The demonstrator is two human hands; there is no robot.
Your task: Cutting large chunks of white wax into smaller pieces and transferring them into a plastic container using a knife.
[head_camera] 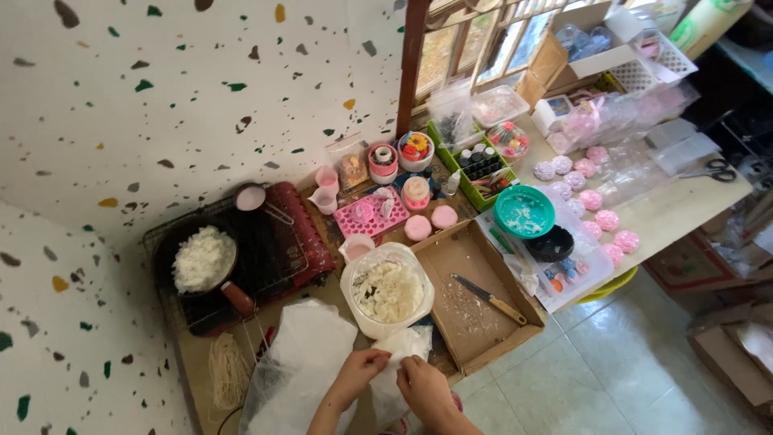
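Note:
My left hand point(359, 370) and my right hand point(421, 384) meet at the table's near edge, both pinching a crumpled white plastic bag point(400, 346). Just beyond the hands stands a round white tub point(350, 298) full of white waxy flakes. To the left lies a larger translucent plastic bag point(296, 366). On the right is a flat cardboard tray point(439, 266) with a wooden-handled knife point(489, 299) lying in it.
A dark pan point(169, 242) of white flakes sits on a wire rack at the left. Pink moulds, cups and round pink soaps point(429, 221) crowd the middle. A teal bowl point(524, 211), a black bowl, scissors point(715, 170) and boxes lie to the right. A coil of string point(228, 370) rests near the edge.

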